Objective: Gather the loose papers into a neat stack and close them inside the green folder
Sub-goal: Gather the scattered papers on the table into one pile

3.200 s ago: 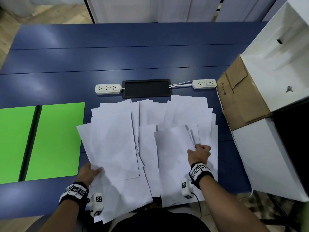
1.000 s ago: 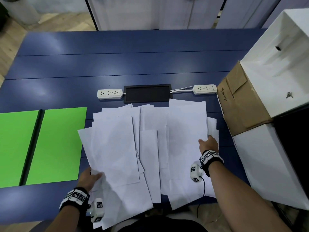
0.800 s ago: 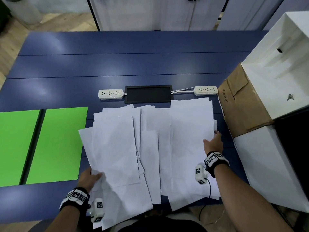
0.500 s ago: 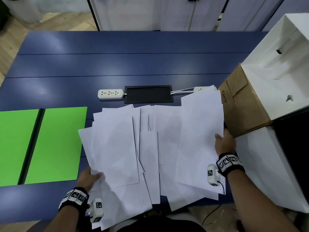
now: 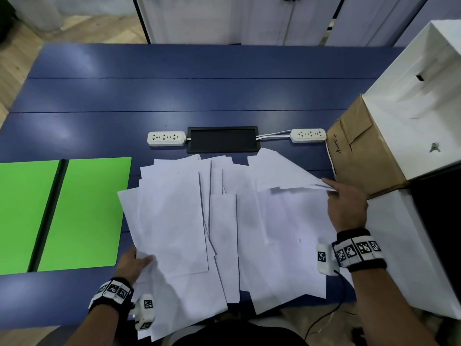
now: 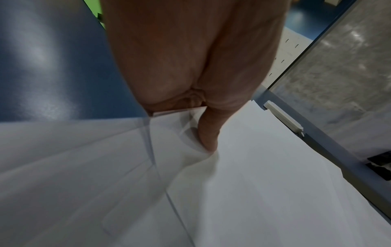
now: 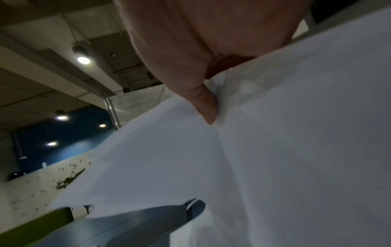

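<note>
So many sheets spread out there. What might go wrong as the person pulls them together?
The right hand pinches the raised sheets by one edge only, so some may slip out or crease. Several papers overhang the near edge of the table and could slide to the floor. The left hand holds only a corner of its pile, so a sideways pull may skew it.

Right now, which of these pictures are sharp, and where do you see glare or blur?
Head view: sharp, with soft ceiling-light glare on the blue table and edges bent by the wide lens. Left wrist view: the papers smear near the bottom, glare on the table. Right wrist view: dim and soft, the right hand in shadow against bright ceiling lamps.
</note>
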